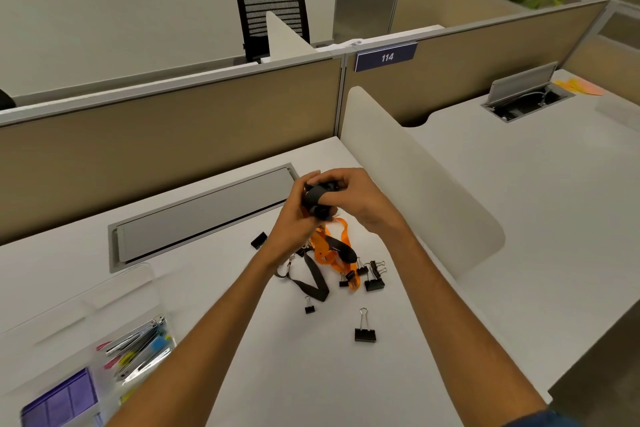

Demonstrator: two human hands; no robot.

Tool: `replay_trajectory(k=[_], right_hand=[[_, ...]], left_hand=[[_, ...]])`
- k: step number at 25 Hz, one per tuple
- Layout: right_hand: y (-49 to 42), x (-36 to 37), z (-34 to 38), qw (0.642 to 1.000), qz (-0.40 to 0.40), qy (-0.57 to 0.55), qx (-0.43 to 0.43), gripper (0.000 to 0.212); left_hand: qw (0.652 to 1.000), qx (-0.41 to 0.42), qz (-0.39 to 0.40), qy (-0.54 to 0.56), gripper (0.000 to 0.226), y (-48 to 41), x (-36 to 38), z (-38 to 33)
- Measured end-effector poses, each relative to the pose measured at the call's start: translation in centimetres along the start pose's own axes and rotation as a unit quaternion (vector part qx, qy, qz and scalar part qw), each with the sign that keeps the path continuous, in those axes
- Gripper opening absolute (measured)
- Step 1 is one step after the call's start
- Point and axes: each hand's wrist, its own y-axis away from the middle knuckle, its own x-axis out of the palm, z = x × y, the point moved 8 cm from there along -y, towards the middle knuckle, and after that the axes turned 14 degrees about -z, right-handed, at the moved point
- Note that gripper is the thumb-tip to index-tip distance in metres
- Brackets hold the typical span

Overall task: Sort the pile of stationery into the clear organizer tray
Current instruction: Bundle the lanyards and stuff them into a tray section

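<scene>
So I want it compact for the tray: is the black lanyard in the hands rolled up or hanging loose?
Rolled up: the black lanyard is wound into a coil between left hand and right hand.

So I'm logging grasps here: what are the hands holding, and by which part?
Both hands, left hand and right hand, hold a black lanyard by its strap, which is wrapped around the fingers of the right hand.
</scene>
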Motion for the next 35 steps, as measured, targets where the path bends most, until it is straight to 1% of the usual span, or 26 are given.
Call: replay_trajectory(k=[1, 3, 5, 7, 10, 13, 16, 19, 22, 23, 25, 27, 28, 29, 31, 33, 34, 35], right_hand=[[0.1, -0.1, 0.3, 0.999, 0.023, -0.027, 0.003, 0.033], [0.0, -0.8, 0.7, 0.997, 0.047, -0.054, 0.01, 0.034], [-0.3, -2.0, 0.4, 0.998, 0.03, -0.06, 0.02, 0.033], [-0.7, -3.2, -0.6, 0.998, -0.021, -0.055, 0.028, 0.028], [-0.9, -4.4, -3.8, 0.995, -0.081, 0.009, 0.052, 0.021], [-0.5, -4.2, -8.4, 0.986, -0.083, 0.097, 0.104, 0.023], [-0.1, -3.4, -12.0, 0.969, -0.071, 0.191, 0.139, 0.027], [0.2, -2.0, -13.6, 0.957, -0.06, 0.262, 0.113, 0.036], [0.6, 0.7, -14.7, 0.947, -0.016, 0.305, 0.101, 0.06], [0.8, 1.7, -15.2, 0.938, 0.003, 0.33, 0.11, 0.07], [1.3, 3.4, -16.3, 0.907, 0.029, 0.399, 0.131, 0.086], [1.7, 4.4, -17.0, 0.878, 0.018, 0.461, 0.13, 0.09], [1.7, 4.6, -17.0, 0.871, -0.003, 0.474, 0.127, 0.085], [1.7, 4.6, -17.1, 0.874, -0.03, 0.468, 0.127, 0.078], [1.3, 4.4, -17.1, 0.894, -0.073, 0.426, 0.119, 0.054], [0.8, 4.2, -16.7, 0.914, -0.092, 0.386, 0.089, 0.026], [0.6, 3.9, -16.4, 0.922, -0.103, 0.364, 0.079, 0.018], [0.4, 3.5, -16.1, 0.93, -0.116, 0.34, 0.077, 0.015]], left_hand=[[1.0, -0.004, -0.014, 0.004, 0.065, -0.1, -0.4, 0.0], [0.999, -0.03, -0.032, -0.01, 0.055, -0.2, -1.2, 0.5], [0.997, -0.049, -0.045, -0.032, 0.046, -0.2, -1.8, 0.9], [0.995, -0.074, -0.064, -0.014, 0.036, -0.3, -2.3, 1.0], [0.987, -0.123, -0.052, 0.087, 0.029, -0.4, -2.2, 0.9], [0.968, -0.156, -0.047, 0.192, 0.024, -0.5, -1.9, 0.0], [0.954, -0.17, -0.047, 0.243, 0.023, -0.5, -1.6, -1.1], [0.954, -0.154, -0.059, 0.249, 0.024, -0.8, -2.2, -2.7], [0.956, -0.13, -0.078, 0.251, 0.022, -1.1, -3.6, -4.9], [0.956, -0.123, -0.085, 0.253, 0.022, -1.1, -4.3, -5.7], [0.96, -0.096, -0.084, 0.249, 0.02, -1.0, -5.4, -7.3], [0.966, -0.069, -0.08, 0.236, 0.018, -0.7, -6.5, -8.6], [0.969, -0.064, -0.083, 0.222, 0.019, -0.5, -7.1, -8.8], [0.974, -0.064, -0.093, 0.198, 0.02, -0.2, -7.8, -8.7], [0.98, -0.077, -0.13, 0.127, 0.021, 0.1, -9.4, -7.5], [0.98, -0.097, -0.166, 0.05, 0.021, 0.6, -10.6, -5.7], [0.978, -0.108, -0.179, 0.019, 0.02, 0.9, -11.0, -4.7], [0.975, -0.118, -0.187, -0.008, 0.019, 1.1, -11.3, -3.5]])
